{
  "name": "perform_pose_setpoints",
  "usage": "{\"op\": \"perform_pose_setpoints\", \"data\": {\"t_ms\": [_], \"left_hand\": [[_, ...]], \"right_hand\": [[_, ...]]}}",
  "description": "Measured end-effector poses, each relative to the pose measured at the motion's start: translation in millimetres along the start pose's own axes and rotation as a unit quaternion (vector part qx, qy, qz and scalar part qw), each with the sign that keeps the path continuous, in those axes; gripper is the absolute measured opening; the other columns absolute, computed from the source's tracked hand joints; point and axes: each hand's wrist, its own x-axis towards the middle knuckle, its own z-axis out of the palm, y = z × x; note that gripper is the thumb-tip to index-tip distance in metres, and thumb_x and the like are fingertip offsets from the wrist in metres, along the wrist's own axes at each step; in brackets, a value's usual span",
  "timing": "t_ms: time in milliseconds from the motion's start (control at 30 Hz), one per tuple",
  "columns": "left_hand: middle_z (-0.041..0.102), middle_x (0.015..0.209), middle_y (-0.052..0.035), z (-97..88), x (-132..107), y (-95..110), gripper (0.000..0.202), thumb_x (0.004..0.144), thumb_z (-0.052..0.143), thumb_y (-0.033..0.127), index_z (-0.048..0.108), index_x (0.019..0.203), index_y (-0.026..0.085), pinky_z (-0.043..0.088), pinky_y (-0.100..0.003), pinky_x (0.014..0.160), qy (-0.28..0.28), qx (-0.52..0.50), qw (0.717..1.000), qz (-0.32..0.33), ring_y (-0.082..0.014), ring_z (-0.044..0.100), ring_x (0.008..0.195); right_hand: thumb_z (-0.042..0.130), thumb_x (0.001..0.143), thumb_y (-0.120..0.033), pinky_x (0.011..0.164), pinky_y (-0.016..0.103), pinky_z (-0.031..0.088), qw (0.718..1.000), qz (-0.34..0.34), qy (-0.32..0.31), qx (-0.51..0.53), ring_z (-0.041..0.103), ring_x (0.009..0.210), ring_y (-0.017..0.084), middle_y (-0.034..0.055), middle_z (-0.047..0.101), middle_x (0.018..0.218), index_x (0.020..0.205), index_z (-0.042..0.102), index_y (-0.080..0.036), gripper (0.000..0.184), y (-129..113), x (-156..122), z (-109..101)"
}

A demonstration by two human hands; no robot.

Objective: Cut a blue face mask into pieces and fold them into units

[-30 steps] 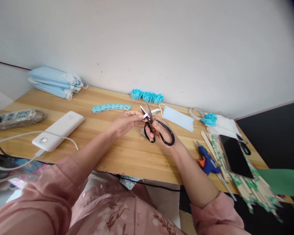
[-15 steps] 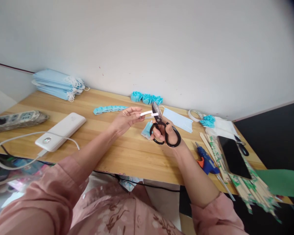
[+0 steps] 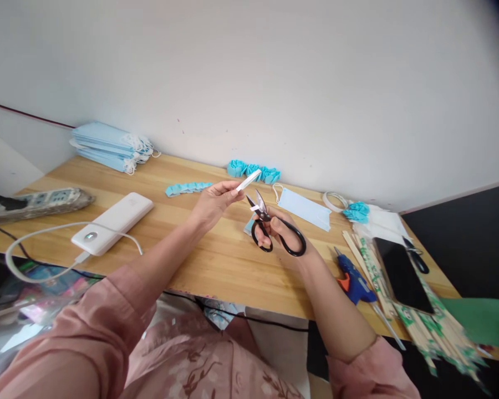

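Observation:
My left hand (image 3: 214,203) pinches a short white strip (image 3: 248,180) between thumb and fingertips, holding it up over the wooden table (image 3: 216,260). Just to its right, my right hand (image 3: 279,231) grips black-handled scissors (image 3: 274,226) with fingers through the loops; the blades point up and left, slightly apart, with a small white scrap at them. A small blue folded piece (image 3: 249,224) lies on the table behind the scissors. A flat blue face mask (image 3: 304,206) lies just beyond my right hand.
A stack of blue masks (image 3: 108,146) sits at the back left. A pleated blue strip (image 3: 187,188), blue rosettes (image 3: 253,169), a white power bank (image 3: 114,221) with cable, a power strip (image 3: 41,201), a blue glue gun (image 3: 355,277), wrapped chopsticks (image 3: 403,299) and a black phone (image 3: 401,267) lie around.
The scissors closed across the white strip and then drew away down and right. My left hand lifted the cut strip, now tilted upward and free of the blades.

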Motion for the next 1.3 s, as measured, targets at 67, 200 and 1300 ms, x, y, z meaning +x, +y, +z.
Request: {"op": "perform_pose_setpoints", "data": {"t_ms": [67,200,1300], "left_hand": [[0.075,0.078,-0.0005,0.5,0,-1,0.018,0.066,0.087,0.019,0.076,0.080,0.016,0.051,-0.034,0.095,-0.003,-0.001,1.000,0.001,-0.0122,0.068,0.078],[0.076,0.082,-0.0016,0.4,-1,-3,0.020,0.065,0.088,0.022,0.077,0.081,0.016,0.051,-0.035,0.095,-0.021,0.007,1.000,-0.004,-0.0135,0.069,0.081],[0.074,0.082,-0.0011,-2.7,0,-18,0.022,0.066,0.089,0.026,0.075,0.080,0.017,0.051,-0.035,0.092,-0.072,0.014,0.997,-0.013,-0.0139,0.067,0.081]], "right_hand": [[0.058,0.089,-0.063,0.051,0.026,0.043,1.000,-0.002,0.020,-0.004,0.046,0.048,0.009,-0.0019,0.060,0.067,0.105,0.055,-0.018,0.047,0,1,-1],[0.060,0.088,-0.061,0.046,0.024,0.040,0.999,-0.002,0.038,-0.017,0.045,0.045,0.008,-0.0027,0.060,0.066,0.103,0.057,-0.018,0.046,-3,1,2],[0.056,0.090,-0.065,0.048,0.023,0.040,0.999,-0.020,0.038,-0.006,0.049,0.049,0.008,-0.0014,0.061,0.069,0.105,0.056,-0.017,0.050,-1,3,8]]}}
